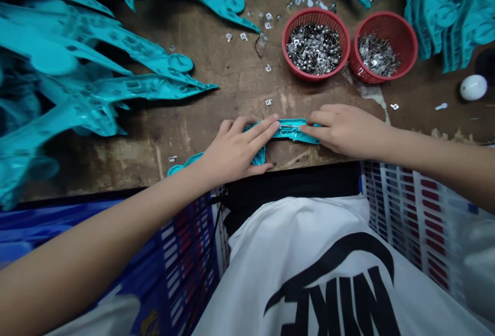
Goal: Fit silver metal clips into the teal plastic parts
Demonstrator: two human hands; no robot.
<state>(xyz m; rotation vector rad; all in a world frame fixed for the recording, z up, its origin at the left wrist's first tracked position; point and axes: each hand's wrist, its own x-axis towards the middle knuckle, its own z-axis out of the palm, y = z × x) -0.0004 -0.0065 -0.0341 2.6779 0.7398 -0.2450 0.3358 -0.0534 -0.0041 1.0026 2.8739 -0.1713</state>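
A long turquoise plastic part (296, 135), its ribbed hollow side up, lies along the table's front edge beneath both hands. My left hand (242, 145) rests across its middle, fingers over the far side and thumb stretched along the near side, steadying it. Closed around the right end is my right hand (342, 129), with a fingertip inside the hollow. Between the fingertips a thin metal rod or wire (289, 126) sits in the part; which finger touches it I cannot tell. The part's left end shows beyond my left wrist, and the palm hides its middle.
Two red baskets hold small metal pieces: a fuller left basket (286, 50) and a right basket (413, 50). Turquoise parts are piled at left (104, 88) and right (436, 14). Loose metal clips (268, 102) and a white round object (474, 87) lie about. Plastic crates (406, 197) stand below the table.
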